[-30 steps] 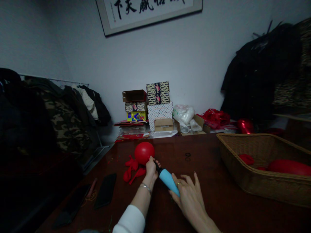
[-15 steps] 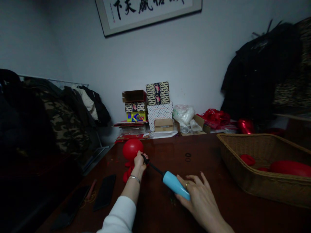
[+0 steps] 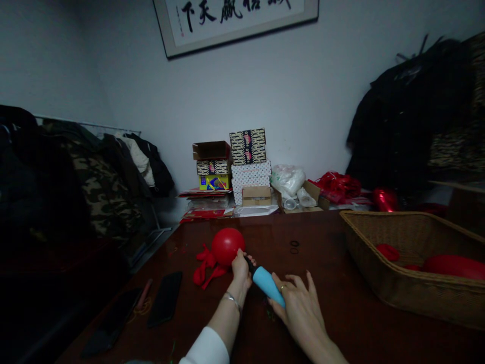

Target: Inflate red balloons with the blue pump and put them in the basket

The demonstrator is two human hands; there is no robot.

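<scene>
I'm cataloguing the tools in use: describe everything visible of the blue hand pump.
The blue hand pump has a light-blue, smooth, plastic-looking barrel and a black front part. It slants over the dark tabletop, black end toward the red balloon. The left hand holds the black end, hiding its tip; the right hand holds the barrel's near end, thumb and forefinger against it.

I'm looking into a dim room where the pale, bluish-grey wall [image 3: 329, 101] carries a framed calligraphy panel [image 3: 235, 25], cut off by the top edge of my view. On my left I make out a rail [image 3: 94, 125] crowded with coats [image 3: 102, 187], camouflage among them, and on my right dark garments [image 3: 409, 116] hang before the wall. Below, I see a glossy reddish-brown desk [image 3: 273, 237], with stacked boxes [image 3: 250, 174] past its far edge.
</scene>
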